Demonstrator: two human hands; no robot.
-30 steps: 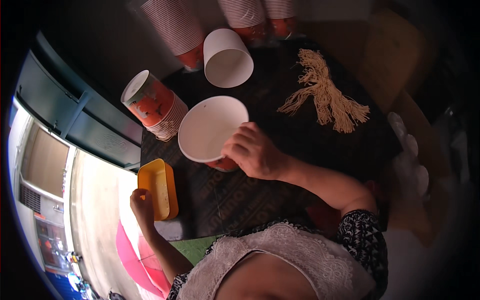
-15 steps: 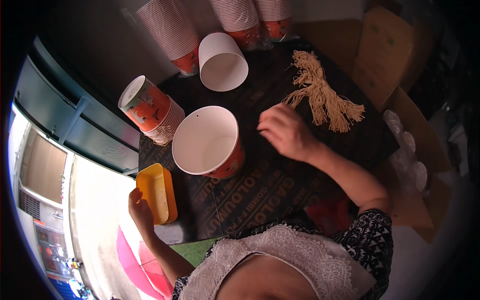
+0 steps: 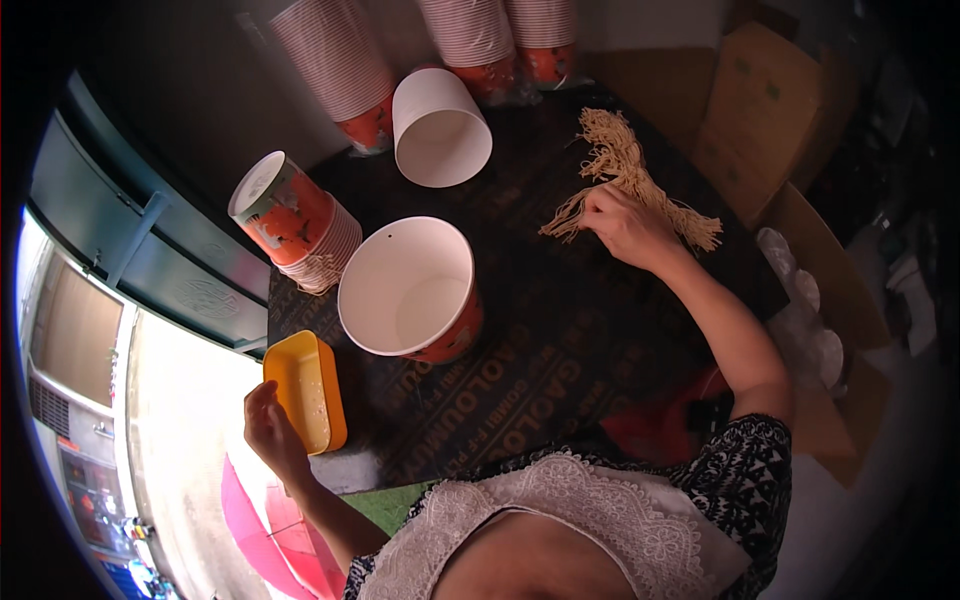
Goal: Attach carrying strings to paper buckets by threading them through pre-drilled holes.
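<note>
My right hand [image 3: 630, 228] lies over a bundle of beige strings [image 3: 615, 150], its fingers pinched on loose strands at the left side of the bundle. At the lower left, my left hand [image 3: 272, 435] hovers by the outer edge of a yellow plastic box [image 3: 325, 400]; its fingers are drawn together, and whatever is between them is too small to make out. Light specks lie in the box. Between my hands stands a large paper bucket [image 3: 455, 335], white inside and orange outside, with a small dark hole near its rim.
A white paper bucket [image 3: 440, 125] lies tipped toward me farther back. To the left, a stack of upside-down orange buckets [image 3: 300, 225] has strings hanging at its rims. Plastic-wrapped stacks [image 3: 335, 70] line the back of the dark table [image 3: 540, 330]. Cardboard boxes [image 3: 760, 100] stand right.
My right hand has moved right and away from me, from beside the bucket onto the string bundle. My left hand stays by the yellow box, shifted slightly.
</note>
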